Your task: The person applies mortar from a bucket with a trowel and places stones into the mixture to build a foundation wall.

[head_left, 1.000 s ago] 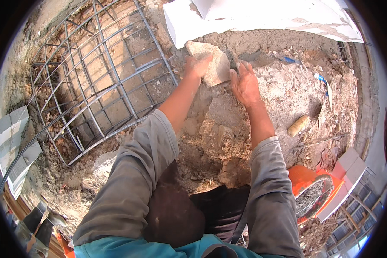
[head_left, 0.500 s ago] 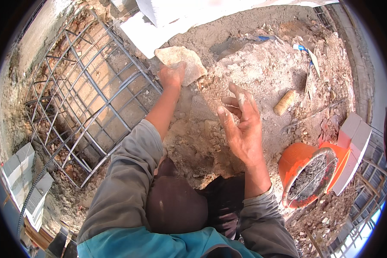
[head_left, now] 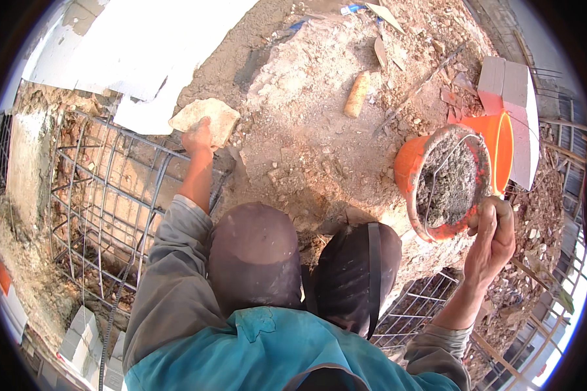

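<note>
A rough, pale yellowish stone [head_left: 216,122] lies on the ground beside the white blocks at the upper left. My left hand [head_left: 197,137] is closed on its near edge, the arm stretched forward. At the right stands an orange bucket [head_left: 407,171] filled with wet grey mortar [head_left: 451,182], its rim smeared and a wire handle lying across the top. My right hand [head_left: 492,244] has its fingers curled at the near right part of that rim, gripping it. The palm side of the left hand is hidden.
A steel rebar cage [head_left: 137,140] lies over a pit at the left. Large white blocks [head_left: 130,52] stand behind it. A second orange bucket [head_left: 500,146], grey blocks [head_left: 512,98], a yellowish cylinder [head_left: 357,95] and a thin rod [head_left: 419,90] are on the rubble.
My right hand has gone from open above the dirt to the mortar bucket's rim at the right. My left hand stays on the stone. The view has turned to the right.
</note>
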A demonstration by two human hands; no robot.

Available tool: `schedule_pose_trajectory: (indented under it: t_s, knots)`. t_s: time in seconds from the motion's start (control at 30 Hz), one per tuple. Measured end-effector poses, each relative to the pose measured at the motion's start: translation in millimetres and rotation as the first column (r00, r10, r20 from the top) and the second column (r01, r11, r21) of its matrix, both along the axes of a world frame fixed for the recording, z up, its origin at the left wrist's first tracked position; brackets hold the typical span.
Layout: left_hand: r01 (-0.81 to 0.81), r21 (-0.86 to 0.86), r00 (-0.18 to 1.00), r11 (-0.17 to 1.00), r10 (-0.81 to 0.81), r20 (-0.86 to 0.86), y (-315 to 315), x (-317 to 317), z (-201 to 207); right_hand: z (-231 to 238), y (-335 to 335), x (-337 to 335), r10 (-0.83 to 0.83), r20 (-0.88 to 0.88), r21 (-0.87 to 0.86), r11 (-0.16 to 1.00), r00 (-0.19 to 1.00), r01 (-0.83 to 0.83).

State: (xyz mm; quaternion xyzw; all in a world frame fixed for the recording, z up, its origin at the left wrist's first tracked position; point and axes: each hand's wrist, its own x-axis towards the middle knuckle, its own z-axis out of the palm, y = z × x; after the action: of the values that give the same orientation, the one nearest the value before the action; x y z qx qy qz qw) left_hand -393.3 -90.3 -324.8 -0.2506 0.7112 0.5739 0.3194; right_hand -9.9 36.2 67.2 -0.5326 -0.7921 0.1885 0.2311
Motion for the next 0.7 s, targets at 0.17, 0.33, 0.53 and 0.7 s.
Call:
schedule_pose_trajectory:
  t_s: [0.17, 0.33, 0.53, 0.7]
  knots:
    - [0.014, 0.032, 0.999, 0.999, -0.015, 0.036, -10.3, 0.7, -0.6, -125.9, -79.4, -90.8, 0.669, 0.217, -0.242, 0.742, 0.711, -0.625]
    - [0.023, -0.035, 1.000, 0.999, -0.023, 0.019, -5.7, 5.4, 8.1, -219.0, -95.6, -66.2, 0.649, 0.540, -0.374, 0.755, 0.535, -0.539]
    - [-0.008, 0.001, 1.000, 1.000, 0.008, 0.029, -9.4, 2.4, -17.6, -222.2, -97.4, -47.5, 0.834, 0.462, -0.830, 0.526, 0.302, -0.186]
    - [-0.057, 0.032, 0.998, 0.998, 0.058, -0.019, -17.6, -6.9, -7.4, -185.2, -16.3, -119.9, 0.392, 0.344, -0.337, 0.900, 0.853, -0.277]
